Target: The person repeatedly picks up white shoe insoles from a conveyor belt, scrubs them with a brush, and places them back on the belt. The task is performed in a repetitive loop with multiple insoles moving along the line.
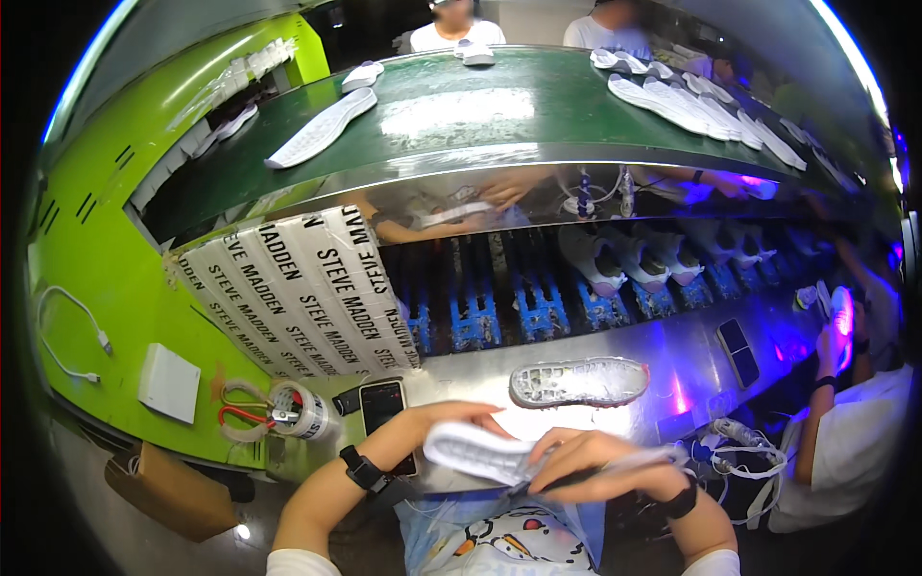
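My left hand (pixel 444 419) grips the heel end of a white shoe sole (pixel 478 452) held just above my lap. My right hand (pixel 588 467) is closed around a thin dark pen-like tool (pixel 562 476) whose tip meets the sole's right end; the fingers also rest against the sole. Another shoe sole (pixel 579 381), translucent with a ridged tread, lies bottom up on the steel bench (pixel 461 374) just beyond my hands. Both wrists carry dark bands.
A black phone (pixel 381 403), a tape roll (pixel 300 410) and red-handled scissors (pixel 242 415) sit at my left. A printed white sheet (pixel 298 298) leans there. White soles (pixel 322 129) ride the green belt (pixel 461 125). Another person (pixel 845 432) works at the right, others across.
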Motion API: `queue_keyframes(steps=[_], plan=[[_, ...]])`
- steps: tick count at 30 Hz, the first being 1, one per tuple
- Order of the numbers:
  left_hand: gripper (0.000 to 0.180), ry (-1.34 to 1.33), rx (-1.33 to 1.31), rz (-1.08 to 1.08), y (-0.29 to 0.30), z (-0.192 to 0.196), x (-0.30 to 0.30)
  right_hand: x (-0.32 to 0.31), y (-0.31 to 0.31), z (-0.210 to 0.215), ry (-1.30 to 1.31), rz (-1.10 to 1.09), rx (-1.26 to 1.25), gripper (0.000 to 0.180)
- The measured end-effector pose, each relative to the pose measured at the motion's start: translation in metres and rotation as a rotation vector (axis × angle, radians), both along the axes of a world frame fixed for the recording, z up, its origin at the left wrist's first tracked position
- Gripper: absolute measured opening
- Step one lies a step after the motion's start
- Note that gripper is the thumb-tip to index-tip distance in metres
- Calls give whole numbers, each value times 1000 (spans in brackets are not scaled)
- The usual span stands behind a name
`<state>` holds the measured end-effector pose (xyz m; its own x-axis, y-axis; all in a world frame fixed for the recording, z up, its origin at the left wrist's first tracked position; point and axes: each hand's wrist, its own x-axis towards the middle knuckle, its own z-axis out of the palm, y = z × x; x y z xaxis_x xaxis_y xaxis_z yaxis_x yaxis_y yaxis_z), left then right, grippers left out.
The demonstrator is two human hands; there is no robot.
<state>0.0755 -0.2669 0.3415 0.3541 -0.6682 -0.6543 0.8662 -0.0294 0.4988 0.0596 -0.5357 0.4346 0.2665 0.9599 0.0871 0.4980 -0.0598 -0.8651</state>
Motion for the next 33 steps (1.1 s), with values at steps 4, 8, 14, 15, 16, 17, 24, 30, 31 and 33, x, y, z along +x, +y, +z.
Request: queue_keyframes(steps=[4, 8, 14, 15, 16, 17, 24, 30, 31, 33], plan=[[65, -52, -955, 603, -28, -35, -38, -4, 12, 16, 270, -613, 245, 22], [65, -252, -900, 914, -68, -28, -57, -24, 37, -11, 407, -702, 222, 26], [57, -129, -1162, 1002, -77, -42, -56, -45, 68, -40, -558, -594, 282, 26], [59, 58, -1348, 912, -73, -37, -47, -51, 68, -36, -388, -505, 308, 24], [60, -37, -1296, 986, -73, -31, -50, -49, 68, -34, -235, -610, 335, 24], [60, -79, -1188, 1026, -72, -29, -54, -47, 68, -32, -71, -711, 354, 23], [68, -17, -1127, 1010, -59, -22, -49, -70, 64, -30, 214, -567, 269, 13], [69, -146, -1081, 884, -46, -23, -45, -56, 48, -29, 513, -421, 100, 18], [68, -284, -1063, 835, -43, -26, -43, -51, 41, -25, 601, -405, 18, 19], [68, -215, -946, 822, -42, -10, -43, -38, 37, -11, 607, -417, -6, 17]])
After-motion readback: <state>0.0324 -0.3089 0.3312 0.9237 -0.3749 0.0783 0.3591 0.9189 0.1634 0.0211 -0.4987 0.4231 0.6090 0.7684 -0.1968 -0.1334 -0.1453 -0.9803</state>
